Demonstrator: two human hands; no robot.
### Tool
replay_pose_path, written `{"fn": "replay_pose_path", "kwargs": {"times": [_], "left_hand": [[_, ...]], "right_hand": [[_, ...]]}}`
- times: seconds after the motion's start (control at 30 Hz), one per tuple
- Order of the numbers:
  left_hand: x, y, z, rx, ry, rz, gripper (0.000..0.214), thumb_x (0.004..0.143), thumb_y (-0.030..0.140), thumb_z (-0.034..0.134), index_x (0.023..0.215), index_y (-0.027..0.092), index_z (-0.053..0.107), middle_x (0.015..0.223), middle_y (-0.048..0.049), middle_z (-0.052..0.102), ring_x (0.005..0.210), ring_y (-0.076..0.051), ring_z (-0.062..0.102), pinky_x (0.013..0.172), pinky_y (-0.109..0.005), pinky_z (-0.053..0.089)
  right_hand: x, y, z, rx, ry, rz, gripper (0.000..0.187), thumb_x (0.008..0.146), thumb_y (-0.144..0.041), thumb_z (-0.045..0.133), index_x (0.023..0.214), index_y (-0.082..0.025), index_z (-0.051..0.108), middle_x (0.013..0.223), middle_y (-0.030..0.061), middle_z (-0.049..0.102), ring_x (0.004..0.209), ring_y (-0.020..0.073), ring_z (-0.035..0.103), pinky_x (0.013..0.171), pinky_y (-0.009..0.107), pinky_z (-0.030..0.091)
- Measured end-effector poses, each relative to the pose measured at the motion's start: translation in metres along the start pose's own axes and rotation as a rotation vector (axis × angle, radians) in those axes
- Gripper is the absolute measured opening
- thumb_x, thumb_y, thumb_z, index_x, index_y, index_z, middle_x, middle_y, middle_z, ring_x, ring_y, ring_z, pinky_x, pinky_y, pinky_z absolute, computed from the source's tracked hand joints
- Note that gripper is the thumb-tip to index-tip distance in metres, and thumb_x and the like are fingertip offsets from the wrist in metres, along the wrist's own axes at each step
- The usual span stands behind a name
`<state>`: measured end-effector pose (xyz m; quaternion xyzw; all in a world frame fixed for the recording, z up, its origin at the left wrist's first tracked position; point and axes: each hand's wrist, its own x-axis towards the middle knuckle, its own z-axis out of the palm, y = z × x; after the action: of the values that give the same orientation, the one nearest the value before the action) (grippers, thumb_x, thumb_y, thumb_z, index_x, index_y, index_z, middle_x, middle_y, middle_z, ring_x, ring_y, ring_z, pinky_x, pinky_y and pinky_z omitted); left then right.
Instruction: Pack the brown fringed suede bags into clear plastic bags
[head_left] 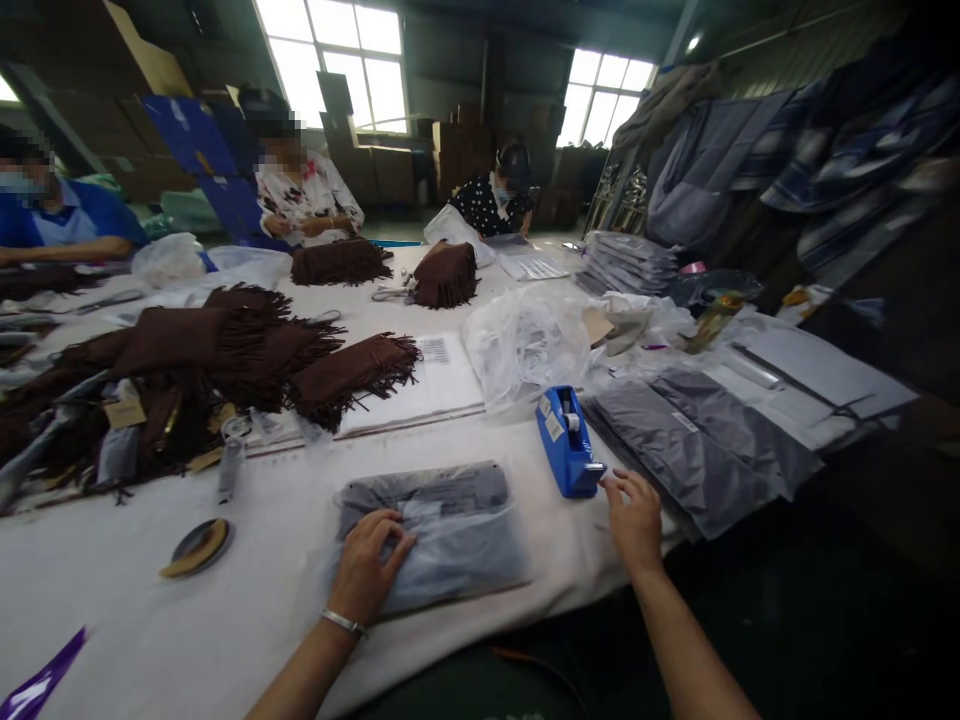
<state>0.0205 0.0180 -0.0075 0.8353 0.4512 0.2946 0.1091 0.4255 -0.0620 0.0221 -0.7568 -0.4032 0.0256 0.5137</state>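
Note:
A folded dark grey textile in a clear plastic bag (457, 545) lies flat in front of me. My left hand (373, 560) rests on the bag's left half, fingers curled and gripping the film near its middle. To the right stands a blue tape dispenser (564, 450) with a roll in it, its cutting edge toward me. Beside that edge is my right hand (636, 515), thumb and fingers pinched together at the end of the tape. The tape itself is too thin to make out clearly.
Brown fringed scarves (180, 345) are heaped at left. A tape roll (196, 548) lies near the left front. Grey bagged pieces (705, 430) are stacked right of the dispenser, behind which sits a crumpled plastic bag (525, 340). Several people work across the table.

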Motion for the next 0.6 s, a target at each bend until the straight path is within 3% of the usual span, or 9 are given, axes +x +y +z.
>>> {"fn": "replay_pose_path", "kwargs": {"times": [0.07, 0.2, 0.3, 0.43, 0.6], "left_hand": [[0.0, 0.0, 0.0, -0.003, 0.002, 0.008, 0.019, 0.086, 0.038, 0.055, 0.08, 0.021, 0.056, 0.104, -0.0069, 0.06, 0.102, -0.025, 0.055, 0.089, -0.044, 0.045], [0.0, 0.0, -0.001, 0.0, 0.012, 0.016, 0.02, 0.086, 0.039, 0.054, 0.079, 0.02, 0.056, 0.102, -0.0075, 0.061, 0.101, -0.024, 0.055, 0.089, -0.043, 0.045], [-0.001, 0.001, -0.001, 0.006, 0.019, 0.008, 0.019, 0.086, 0.038, 0.054, 0.08, 0.02, 0.056, 0.103, -0.0079, 0.061, 0.101, -0.024, 0.056, 0.089, -0.043, 0.045], [-0.003, 0.003, -0.002, -0.018, 0.02, -0.03, 0.016, 0.086, 0.035, 0.055, 0.081, 0.021, 0.057, 0.103, -0.0068, 0.062, 0.103, -0.023, 0.055, 0.091, -0.043, 0.043], [-0.001, 0.007, -0.006, -0.124, 0.012, -0.139, 0.015, 0.083, 0.034, 0.06, 0.077, 0.02, 0.059, 0.1, -0.0059, 0.063, 0.1, -0.022, 0.056, 0.091, -0.042, 0.043]], "right_hand": [[0.016, -0.001, 0.002, 0.008, -0.017, 0.0, 0.038, 0.079, -0.051, 0.05, 0.079, -0.017, 0.067, 0.104, 0.0125, 0.062, 0.11, 0.0285, 0.048, 0.102, 0.046, 0.026], [0.036, -0.017, 0.012, 0.08, -0.134, 0.012, 0.043, 0.086, -0.048, 0.042, 0.108, -0.018, 0.063, 0.088, 0.0078, 0.067, 0.088, 0.023, 0.06, 0.084, 0.039, 0.044], [0.018, -0.024, 0.015, 0.101, -0.109, 0.016, 0.048, 0.086, -0.045, 0.046, 0.125, -0.018, 0.051, 0.088, 0.0067, 0.067, 0.089, 0.0224, 0.06, 0.086, 0.038, 0.043], [-0.013, -0.012, 0.006, 0.006, -0.035, 0.067, 0.054, 0.083, -0.042, 0.051, 0.132, -0.02, 0.044, 0.085, 0.0046, 0.065, 0.093, 0.0235, 0.058, 0.09, 0.04, 0.039], [-0.01, -0.013, -0.008, -0.176, 0.017, 0.034, 0.057, 0.08, -0.041, 0.056, 0.132, -0.018, 0.045, 0.088, 0.0058, 0.064, 0.1, 0.0267, 0.056, 0.095, 0.045, 0.035]]}}
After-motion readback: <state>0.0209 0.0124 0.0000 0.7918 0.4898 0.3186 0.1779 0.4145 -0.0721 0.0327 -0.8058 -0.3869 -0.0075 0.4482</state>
